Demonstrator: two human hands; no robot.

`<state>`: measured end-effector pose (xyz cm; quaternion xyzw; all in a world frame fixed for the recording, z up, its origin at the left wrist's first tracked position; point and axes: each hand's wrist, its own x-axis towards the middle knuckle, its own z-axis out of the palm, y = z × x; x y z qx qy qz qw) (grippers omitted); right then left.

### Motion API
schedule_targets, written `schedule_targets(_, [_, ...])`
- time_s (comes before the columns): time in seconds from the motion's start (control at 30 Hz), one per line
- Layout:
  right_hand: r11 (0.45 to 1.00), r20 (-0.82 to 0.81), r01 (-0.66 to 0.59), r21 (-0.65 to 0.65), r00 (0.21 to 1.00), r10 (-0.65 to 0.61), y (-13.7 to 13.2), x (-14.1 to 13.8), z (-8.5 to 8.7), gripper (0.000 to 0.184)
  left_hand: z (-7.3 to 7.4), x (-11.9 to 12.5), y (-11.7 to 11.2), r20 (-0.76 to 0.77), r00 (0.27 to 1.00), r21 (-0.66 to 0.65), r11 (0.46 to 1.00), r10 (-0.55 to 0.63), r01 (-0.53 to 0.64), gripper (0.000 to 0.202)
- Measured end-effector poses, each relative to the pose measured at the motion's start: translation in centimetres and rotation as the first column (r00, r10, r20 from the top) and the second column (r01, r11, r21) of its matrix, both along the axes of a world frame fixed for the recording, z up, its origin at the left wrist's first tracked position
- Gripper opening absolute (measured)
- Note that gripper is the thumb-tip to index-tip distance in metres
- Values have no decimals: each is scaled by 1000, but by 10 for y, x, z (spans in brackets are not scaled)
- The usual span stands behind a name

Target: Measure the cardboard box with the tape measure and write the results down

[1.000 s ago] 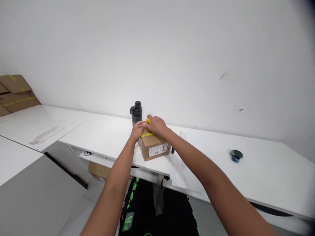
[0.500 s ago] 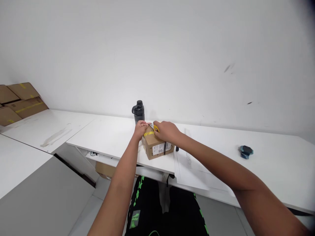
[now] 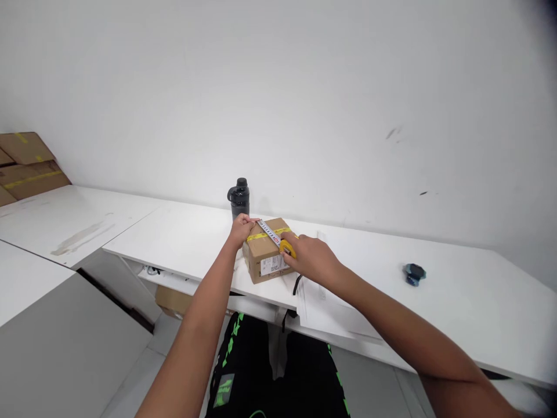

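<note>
A small cardboard box [image 3: 266, 251] with yellow tape and a white label sits near the table's front edge. My right hand [image 3: 317, 256] is closed around a yellow tape measure [image 3: 288, 248] at the box's right side. Its silver blade [image 3: 269, 231], marked with numbers, lies slantwise across the top of the box. At the back left of the box top, my left hand [image 3: 241, 229] pinches the blade's free end; the fingertips partly hide it.
A dark water bottle [image 3: 239, 201] stands behind my left hand. Paper sheets [image 3: 324, 305] lie right of the box, with a small dark blue object [image 3: 413, 274] farther right. Several cardboard boxes [image 3: 32, 174] are stacked at the far left. One more box [image 3: 172, 299] sits under the table.
My right hand has moved right and toward me, drawing out a longer stretch of blade across the box. My left hand stays at the blade's end. The view has shifted slightly right.
</note>
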<state>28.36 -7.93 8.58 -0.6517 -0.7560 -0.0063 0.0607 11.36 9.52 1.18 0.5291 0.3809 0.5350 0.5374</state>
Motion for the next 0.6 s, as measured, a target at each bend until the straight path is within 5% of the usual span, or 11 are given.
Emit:
schedule_targets(0.2, [998, -157, -53, -17, 986, 50, 0, 13, 3, 63, 1, -2, -3, -7, 1000, 21, 1000, 9, -9, 26])
schedule_targets(0.33, [990, -282, -118, -71, 955, 94, -1, 23, 10, 53, 0, -1, -3, -18, 1000, 32, 999, 8, -7, 26])
schedule_targets(0.6, [991, -250, -65, -117, 968, 34, -2, 16, 9, 52, 3, -2, -7, -45, 999, 43, 999, -6, 8, 28])
